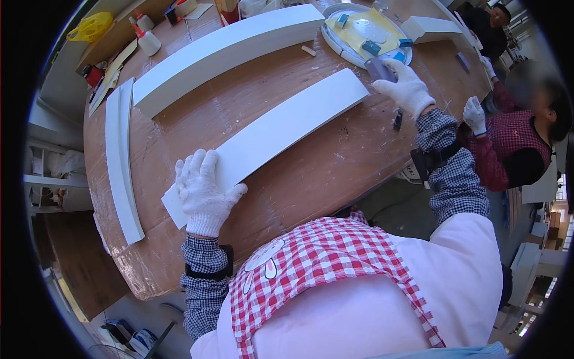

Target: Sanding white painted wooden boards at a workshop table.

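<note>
A white, slightly curved board [287, 131] lies slantwise on the table in front of me. My left hand [205, 188], in a white knitted glove, rests on the board's near left end with its fingers stretched out. At the board's far right end, my gloved right hand [406, 87] grips a small grey block that looks like a sanding sponge [379, 69]. Just beyond it is a round white tray [336, 49] with a yellow sheet, a whitish patch and several blue blocks [371, 47]. A small dark object [397, 119] lies below my right wrist.
A thick curved white piece [227, 52] spans the table's far side, and a narrow one [122, 161] lies at the left. Another white piece [433, 28] and a grey block [463, 61] are at the far right. Bottles [147, 42] stand back left. A co-worker [520, 137] is close on the right.
</note>
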`<move>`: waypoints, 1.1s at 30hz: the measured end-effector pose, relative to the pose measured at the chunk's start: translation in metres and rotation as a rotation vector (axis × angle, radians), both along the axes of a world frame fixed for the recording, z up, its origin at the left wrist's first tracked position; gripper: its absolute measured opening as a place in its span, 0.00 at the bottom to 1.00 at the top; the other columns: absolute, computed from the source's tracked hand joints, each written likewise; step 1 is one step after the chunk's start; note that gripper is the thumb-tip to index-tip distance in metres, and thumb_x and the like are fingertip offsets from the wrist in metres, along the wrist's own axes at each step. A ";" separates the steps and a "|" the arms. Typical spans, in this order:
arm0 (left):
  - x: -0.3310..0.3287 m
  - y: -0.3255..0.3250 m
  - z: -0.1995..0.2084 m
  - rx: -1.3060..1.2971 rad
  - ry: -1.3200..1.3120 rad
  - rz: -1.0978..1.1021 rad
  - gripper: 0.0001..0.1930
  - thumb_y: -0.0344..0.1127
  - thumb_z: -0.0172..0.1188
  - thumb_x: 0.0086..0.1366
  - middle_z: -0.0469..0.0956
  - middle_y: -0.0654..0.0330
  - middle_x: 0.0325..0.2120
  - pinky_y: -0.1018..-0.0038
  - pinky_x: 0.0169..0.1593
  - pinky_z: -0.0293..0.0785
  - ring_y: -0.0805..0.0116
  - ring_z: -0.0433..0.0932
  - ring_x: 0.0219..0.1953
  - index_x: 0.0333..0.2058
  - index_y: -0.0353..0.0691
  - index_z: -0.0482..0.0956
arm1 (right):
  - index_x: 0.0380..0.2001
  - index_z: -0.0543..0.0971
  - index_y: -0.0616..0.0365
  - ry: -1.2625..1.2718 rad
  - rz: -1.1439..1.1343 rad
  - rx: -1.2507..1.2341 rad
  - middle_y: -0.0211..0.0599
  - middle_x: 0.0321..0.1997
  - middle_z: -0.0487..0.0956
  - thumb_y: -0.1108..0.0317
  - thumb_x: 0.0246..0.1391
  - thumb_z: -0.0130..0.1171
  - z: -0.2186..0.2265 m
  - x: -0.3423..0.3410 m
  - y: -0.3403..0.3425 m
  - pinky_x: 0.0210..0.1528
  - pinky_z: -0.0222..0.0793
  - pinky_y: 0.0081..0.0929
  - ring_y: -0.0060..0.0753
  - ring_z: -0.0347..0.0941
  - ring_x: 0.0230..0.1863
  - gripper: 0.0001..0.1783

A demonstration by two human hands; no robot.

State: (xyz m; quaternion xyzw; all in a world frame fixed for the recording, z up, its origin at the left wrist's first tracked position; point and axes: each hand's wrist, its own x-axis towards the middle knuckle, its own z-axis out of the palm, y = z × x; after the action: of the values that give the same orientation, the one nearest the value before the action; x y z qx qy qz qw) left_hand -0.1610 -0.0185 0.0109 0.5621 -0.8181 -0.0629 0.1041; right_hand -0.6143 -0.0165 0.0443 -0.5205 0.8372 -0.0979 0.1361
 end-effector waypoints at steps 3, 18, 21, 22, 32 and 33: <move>0.003 -0.001 0.001 0.083 -0.020 -0.021 0.42 0.49 0.80 0.45 0.72 0.51 0.59 0.52 0.76 0.48 0.49 0.66 0.66 0.58 0.42 0.72 | 0.67 0.70 0.50 -0.053 0.094 -0.278 0.59 0.64 0.72 0.37 0.50 0.64 0.002 0.026 -0.005 0.66 0.67 0.40 0.55 0.70 0.65 0.46; 0.004 0.002 -0.008 0.049 0.093 0.060 0.52 0.49 0.82 0.43 0.72 0.50 0.60 0.55 0.77 0.47 0.47 0.64 0.68 0.66 0.43 0.65 | 0.61 0.77 0.46 0.219 0.087 -0.346 0.52 0.49 0.78 0.40 0.44 0.66 -0.012 0.089 -0.017 0.55 0.75 0.41 0.52 0.78 0.51 0.41; -0.002 0.001 0.004 0.122 0.080 0.060 0.52 0.48 0.82 0.43 0.72 0.51 0.61 0.55 0.77 0.47 0.48 0.64 0.68 0.66 0.44 0.65 | 0.60 0.77 0.46 0.331 0.241 -0.291 0.53 0.47 0.78 0.37 0.44 0.64 -0.020 0.133 -0.004 0.55 0.74 0.45 0.55 0.78 0.51 0.42; -0.004 -0.003 0.006 0.189 0.069 0.082 0.52 0.48 0.82 0.43 0.71 0.51 0.61 0.55 0.77 0.47 0.49 0.64 0.68 0.66 0.44 0.65 | 0.59 0.78 0.46 0.239 0.357 -0.242 0.54 0.47 0.78 0.36 0.43 0.66 -0.019 0.167 0.004 0.54 0.74 0.47 0.57 0.78 0.50 0.41; 0.002 0.000 -0.011 0.094 0.098 0.066 0.55 0.46 0.83 0.41 0.70 0.52 0.62 0.55 0.76 0.51 0.45 0.60 0.70 0.68 0.45 0.64 | 0.65 0.75 0.47 0.381 -0.168 -0.146 0.51 0.52 0.75 0.36 0.45 0.67 -0.009 0.007 0.012 0.58 0.73 0.43 0.53 0.77 0.53 0.45; 0.005 0.001 -0.014 0.076 0.092 0.062 0.55 0.46 0.83 0.41 0.70 0.51 0.63 0.55 0.76 0.51 0.45 0.60 0.70 0.68 0.45 0.64 | 0.65 0.75 0.47 0.358 -0.117 -0.192 0.51 0.51 0.75 0.36 0.46 0.67 -0.012 0.016 0.020 0.58 0.73 0.42 0.53 0.77 0.53 0.45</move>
State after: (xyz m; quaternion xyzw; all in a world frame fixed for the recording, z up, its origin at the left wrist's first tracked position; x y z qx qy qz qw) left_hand -0.1563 -0.0179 -0.0028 0.5871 -0.7917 -0.1166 0.1219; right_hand -0.5981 0.0030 0.0325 -0.4908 0.8636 -0.0911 -0.0711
